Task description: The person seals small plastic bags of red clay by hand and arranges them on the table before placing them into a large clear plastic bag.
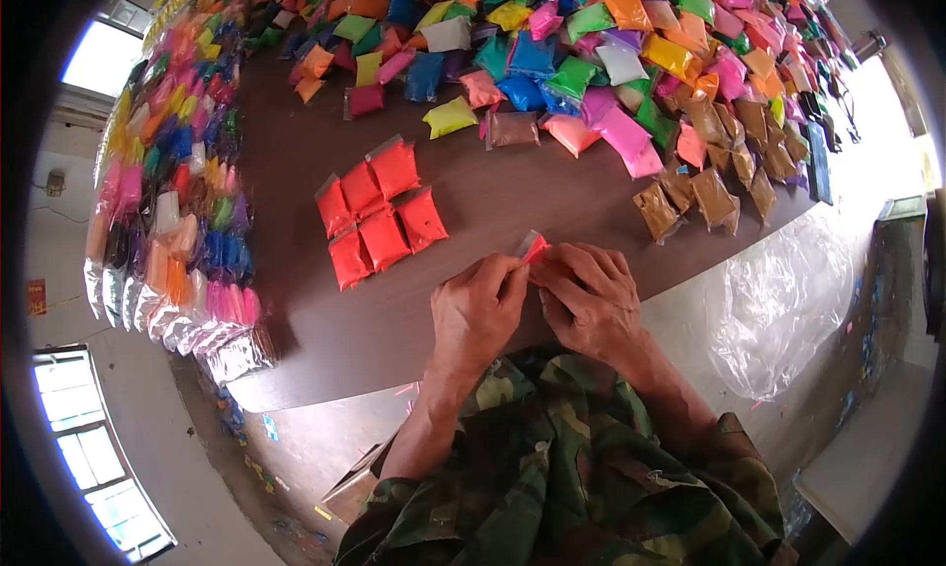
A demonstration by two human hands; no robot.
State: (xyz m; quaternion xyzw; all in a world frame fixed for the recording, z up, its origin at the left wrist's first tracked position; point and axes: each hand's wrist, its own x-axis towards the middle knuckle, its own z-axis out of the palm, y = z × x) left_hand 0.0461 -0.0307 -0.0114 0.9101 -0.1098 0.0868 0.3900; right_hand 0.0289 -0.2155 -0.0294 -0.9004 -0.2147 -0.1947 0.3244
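Note:
Near the front edge of the table, my left hand (481, 305) and my right hand (591, 298) come together over a small red packet (535, 250). Both pinch it by its upper part, where a clear plastic edge shows; the fingers hide most of the rest. Ahead and to the left lie several red packets (382, 237) laid flat in two rows, close side by side. Their clear top strips face away from me. Just beyond my hands, a brown packet (512, 129) and a yellow packet (450, 118) rest on the dark tabletop (493, 197).
A large heap of multicoloured packets (572, 78) covers the far side. Brown packets (711, 194) cluster at the right. Long clear bags of coloured packets (177, 221) line the left edge. A clear plastic bag (783, 300) hangs beside the table's right front edge.

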